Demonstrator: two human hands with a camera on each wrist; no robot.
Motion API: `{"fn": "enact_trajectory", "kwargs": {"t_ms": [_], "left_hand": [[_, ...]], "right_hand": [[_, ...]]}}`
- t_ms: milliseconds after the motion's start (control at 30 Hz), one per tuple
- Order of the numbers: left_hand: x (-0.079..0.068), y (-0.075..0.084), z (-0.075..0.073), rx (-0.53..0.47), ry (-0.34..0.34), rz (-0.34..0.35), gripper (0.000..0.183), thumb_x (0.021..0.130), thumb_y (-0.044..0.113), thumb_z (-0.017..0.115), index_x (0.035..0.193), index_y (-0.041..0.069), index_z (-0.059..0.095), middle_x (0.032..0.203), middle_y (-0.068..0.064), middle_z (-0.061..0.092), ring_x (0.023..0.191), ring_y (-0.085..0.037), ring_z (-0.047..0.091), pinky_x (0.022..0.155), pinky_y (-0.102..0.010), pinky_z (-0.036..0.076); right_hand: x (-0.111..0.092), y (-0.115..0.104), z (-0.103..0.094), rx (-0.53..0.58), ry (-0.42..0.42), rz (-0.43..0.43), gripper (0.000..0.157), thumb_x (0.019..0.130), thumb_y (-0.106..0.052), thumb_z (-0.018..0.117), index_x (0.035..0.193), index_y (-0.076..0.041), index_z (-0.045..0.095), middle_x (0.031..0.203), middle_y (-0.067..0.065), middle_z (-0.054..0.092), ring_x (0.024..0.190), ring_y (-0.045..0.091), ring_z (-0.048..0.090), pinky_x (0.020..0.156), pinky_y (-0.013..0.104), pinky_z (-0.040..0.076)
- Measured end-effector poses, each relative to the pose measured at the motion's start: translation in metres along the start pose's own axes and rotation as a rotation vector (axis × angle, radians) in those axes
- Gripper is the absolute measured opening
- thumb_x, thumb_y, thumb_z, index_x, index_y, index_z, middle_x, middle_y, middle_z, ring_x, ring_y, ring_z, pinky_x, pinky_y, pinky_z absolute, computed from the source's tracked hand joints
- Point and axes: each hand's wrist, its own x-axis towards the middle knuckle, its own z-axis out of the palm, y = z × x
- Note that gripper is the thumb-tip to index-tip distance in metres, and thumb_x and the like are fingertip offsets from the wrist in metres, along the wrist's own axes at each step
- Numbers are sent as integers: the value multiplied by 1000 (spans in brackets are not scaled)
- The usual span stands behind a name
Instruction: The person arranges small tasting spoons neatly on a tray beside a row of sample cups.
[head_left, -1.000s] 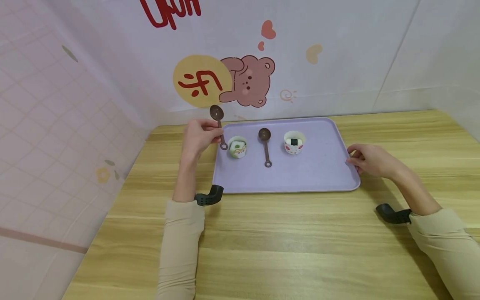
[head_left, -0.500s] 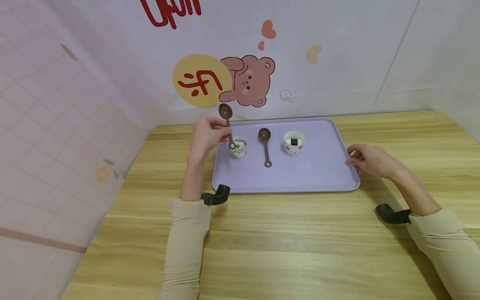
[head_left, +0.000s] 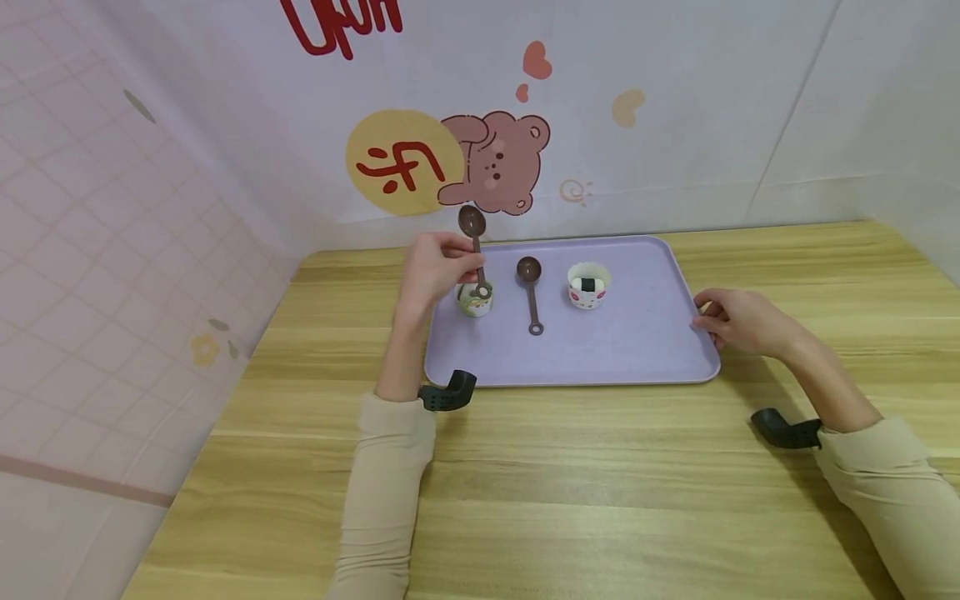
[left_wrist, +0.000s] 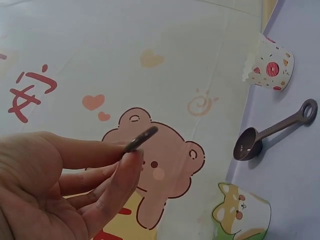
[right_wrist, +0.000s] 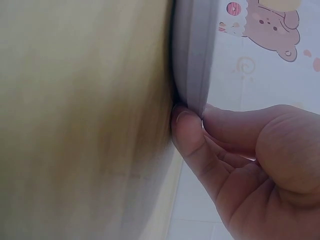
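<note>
My left hand [head_left: 437, 271] pinches a brown measuring spoon [head_left: 472, 221] by its handle, bowl up, in front of a small paper cup [head_left: 476, 308] on the tray's left. In the left wrist view the held spoon [left_wrist: 142, 138] shows end-on between thumb and fingers. That cup [left_wrist: 245, 212] bears a dog print. My right hand [head_left: 752, 322] holds the right rim of a lilac tray [head_left: 622, 350]. The right wrist view shows thumb and finger on the tray rim [right_wrist: 192, 55]. The left cup's contents are mostly hidden.
A second brown measuring spoon [head_left: 533, 304] lies mid-tray, handle towards me. Right of it stands another patterned paper cup [head_left: 587, 298] with a white and black rice-ball shape inside. The tray lies on a wooden table [head_left: 585, 475], before a printed wall covering [head_left: 675, 150].
My left hand has moved steadily right with the measuring spoon, from the tray's left edge to in front of the left cup. My right hand and the tray have not moved.
</note>
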Motion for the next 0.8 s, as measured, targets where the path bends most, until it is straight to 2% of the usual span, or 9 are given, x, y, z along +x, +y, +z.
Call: {"fn": "enact_trajectory", "kwargs": {"t_ms": [200,433,667,800], "left_hand": [[0,3,8,0,-19,8,19,78,6,71,94,-2,63,84,-13,64,60,-16,62,60,-26,54],[2,5,17,-21,-49,12,19,79,6,71,95,-2,63,83,-14,64,61,-17,62,69,-37,54],[1,10,26,-10,-58,30,18,78,6,71,93,-2,64,82,-13,64,61,-18,63,60,-27,54],[0,12,32,-9,-57,41,17,78,5,71,92,-2,64,81,-12,64,60,-17,63,58,-25,53]], "right_hand": [[0,-1,0,-1,0,9,24,90,-5,57,107,11,51,80,12,65,59,15,60,52,26,49],[-1,-2,0,9,-5,15,24,89,-4,57,107,11,50,80,13,65,59,15,60,53,26,49],[-1,-3,0,19,-8,20,24,90,-4,56,107,12,50,81,14,64,60,16,60,53,26,49],[-1,-4,-1,21,-12,24,25,90,-4,56,108,12,50,81,15,64,60,16,60,53,26,50]]}}
